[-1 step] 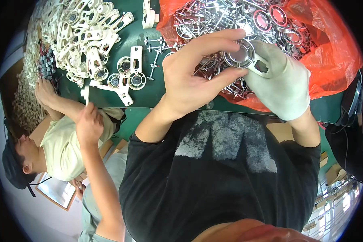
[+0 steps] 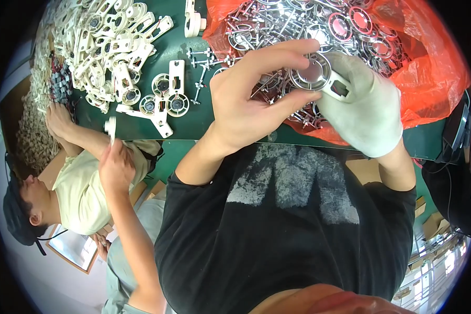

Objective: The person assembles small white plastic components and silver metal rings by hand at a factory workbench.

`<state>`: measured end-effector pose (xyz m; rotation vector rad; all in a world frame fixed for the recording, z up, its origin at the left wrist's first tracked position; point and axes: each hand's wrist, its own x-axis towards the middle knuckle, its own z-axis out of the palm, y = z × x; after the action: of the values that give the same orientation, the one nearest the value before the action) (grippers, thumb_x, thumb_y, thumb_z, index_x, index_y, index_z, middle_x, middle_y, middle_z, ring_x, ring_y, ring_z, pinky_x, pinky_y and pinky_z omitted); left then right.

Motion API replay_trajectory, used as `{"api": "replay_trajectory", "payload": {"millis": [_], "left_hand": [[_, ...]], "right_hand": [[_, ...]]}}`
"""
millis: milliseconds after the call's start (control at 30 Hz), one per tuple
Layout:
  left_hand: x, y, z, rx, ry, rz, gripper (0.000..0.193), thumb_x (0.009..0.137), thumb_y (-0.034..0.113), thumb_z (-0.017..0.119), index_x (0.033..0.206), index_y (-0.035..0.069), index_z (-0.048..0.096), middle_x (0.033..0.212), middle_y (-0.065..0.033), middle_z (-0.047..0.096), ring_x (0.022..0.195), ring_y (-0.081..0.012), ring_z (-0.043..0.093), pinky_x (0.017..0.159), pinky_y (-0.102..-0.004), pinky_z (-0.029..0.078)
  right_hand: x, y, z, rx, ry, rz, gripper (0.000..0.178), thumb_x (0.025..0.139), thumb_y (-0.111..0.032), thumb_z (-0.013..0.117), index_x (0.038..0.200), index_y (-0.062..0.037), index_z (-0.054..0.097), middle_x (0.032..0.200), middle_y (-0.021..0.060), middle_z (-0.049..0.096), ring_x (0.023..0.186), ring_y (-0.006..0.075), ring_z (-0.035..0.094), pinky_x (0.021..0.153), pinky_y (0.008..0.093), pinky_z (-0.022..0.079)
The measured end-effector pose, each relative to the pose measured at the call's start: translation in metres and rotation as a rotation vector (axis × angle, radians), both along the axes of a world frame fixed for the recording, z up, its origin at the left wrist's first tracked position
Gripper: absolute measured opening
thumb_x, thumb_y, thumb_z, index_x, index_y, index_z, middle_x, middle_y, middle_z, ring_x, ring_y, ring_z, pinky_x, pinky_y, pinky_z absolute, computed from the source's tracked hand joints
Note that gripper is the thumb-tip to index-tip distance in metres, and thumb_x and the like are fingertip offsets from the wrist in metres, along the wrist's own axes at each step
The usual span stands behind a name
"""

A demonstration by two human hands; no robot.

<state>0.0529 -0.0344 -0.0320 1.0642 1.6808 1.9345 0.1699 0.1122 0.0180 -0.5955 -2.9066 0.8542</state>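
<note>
Over the near edge of the orange-red bag, both hands hold one small white plastic piece with a slotted arm (image 2: 340,88) and a round, spoked, silver-rimmed end (image 2: 310,74). My bare left hand (image 2: 246,94) pinches the round end, its thumb below and its fingers above. My right hand (image 2: 365,104), in a pale glove, grips the slotted arm from the right; its fingertips are partly hidden. Behind them the orange-red plastic bag (image 2: 434,78) lies open, full of shiny silver spoked rings and rods (image 2: 267,31). Some rings have pink-red centres (image 2: 340,26).
A heap of similar white pieces (image 2: 115,47) covers the left of the green table (image 2: 193,94). Several loose white pieces (image 2: 165,99) and silver rods (image 2: 200,86) lie nearer me. Left of me, a co-worker's hand (image 2: 118,167) holds a white piece (image 2: 110,125); another person (image 2: 73,199) sits beyond.
The co-worker's hand on the left has shifted slightly down and left, with its white piece turned a little. My hands and the piece between them have barely moved.
</note>
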Motion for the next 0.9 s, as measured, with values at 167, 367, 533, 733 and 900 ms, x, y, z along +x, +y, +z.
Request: {"api": "replay_trajectory", "payload": {"millis": [167,367,533,733,900], "left_hand": [[-0.016,-0.013,0.007,0.17,0.427,-0.332,0.057,0.077,-0.014,0.079,0.127,-0.002,0.054,0.126,-0.0375,0.061,0.124,-0.0466,0.06,0.101,-0.0519,0.053],[-0.008,-0.001,0.017,0.12,0.198,-0.303,0.067,0.073,0.007,0.087,0.132,0.0,0.057,0.134,-0.0309,0.058,0.122,-0.0411,0.061,0.098,-0.0475,0.053],[-0.014,0.01,0.022,-0.006,0.155,-0.328,0.041,0.093,0.024,0.073,0.112,-0.012,0.068,0.116,-0.0256,0.071,0.102,-0.027,0.071,0.088,-0.0346,0.056],[-0.028,0.001,0.044,-0.174,0.276,-0.359,0.033,0.086,0.022,0.078,0.111,-0.001,0.073,0.114,-0.0165,0.073,0.104,-0.0272,0.07,0.09,-0.0359,0.055],[-0.118,-0.025,0.085,-0.464,0.048,0.048,0.025,0.096,0.027,0.068,0.1,0.004,0.077,0.083,0.0009,0.064,0.067,-0.0058,0.053,0.064,-0.0226,0.043]], "right_hand": [[-0.002,0.021,0.027,-0.95,-0.242,0.1,0.032,0.083,-0.009,0.06,0.113,0.0047,0.06,0.084,0.007,0.061,0.072,0.0136,0.056,0.067,0.0278,0.047],[0.001,0.014,0.011,-0.739,-0.062,0.107,0.029,0.089,-0.033,0.074,0.106,-0.0102,0.072,0.08,0.0097,0.07,0.071,0.0227,0.069,0.066,0.0332,0.053],[0.007,0.016,-0.01,-0.126,0.233,0.257,0.03,0.081,-0.03,0.08,0.097,-0.0091,0.066,0.072,0.0091,0.068,0.065,0.0288,0.07,0.058,0.0378,0.055],[0.006,0.005,-0.022,-0.179,0.372,0.308,0.039,0.081,-0.032,0.08,0.105,-0.0063,0.063,0.069,0.0109,0.065,0.063,0.0301,0.069,0.056,0.0395,0.055],[0.004,0.008,-0.009,-0.311,0.402,0.218,0.047,0.08,-0.019,0.081,0.121,-0.0063,0.062,0.082,0.0066,0.069,0.069,0.0231,0.069,0.06,0.0347,0.054]]}}
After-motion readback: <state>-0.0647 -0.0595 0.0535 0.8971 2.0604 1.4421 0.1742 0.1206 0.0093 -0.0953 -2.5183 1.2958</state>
